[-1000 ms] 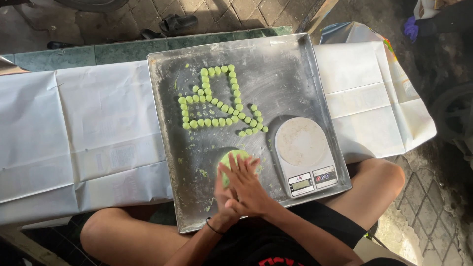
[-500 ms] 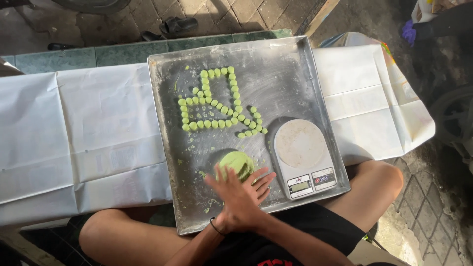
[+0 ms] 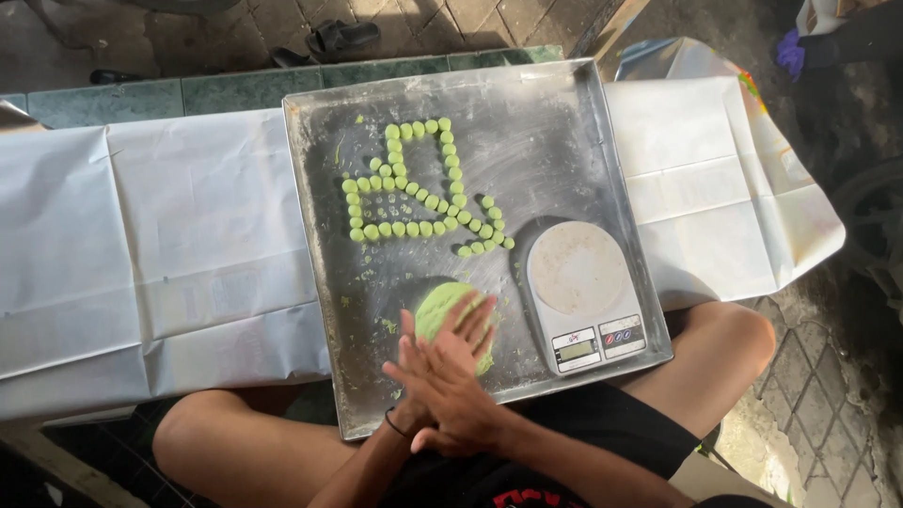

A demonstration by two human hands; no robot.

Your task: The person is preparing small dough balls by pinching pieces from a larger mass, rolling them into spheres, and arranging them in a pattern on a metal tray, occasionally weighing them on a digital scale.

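Nearest, both hands — left hand (image 3: 428, 376) and right hand (image 3: 461, 400) — are pressed flat together, palm on palm, anything between them hidden. Just beyond lies the green dough lump (image 3: 442, 309) on the metal tray (image 3: 555, 122) — probably soft and sticky, best scooped from underneath. Farther off, small dough balls (image 3: 414, 193) sit in rows.
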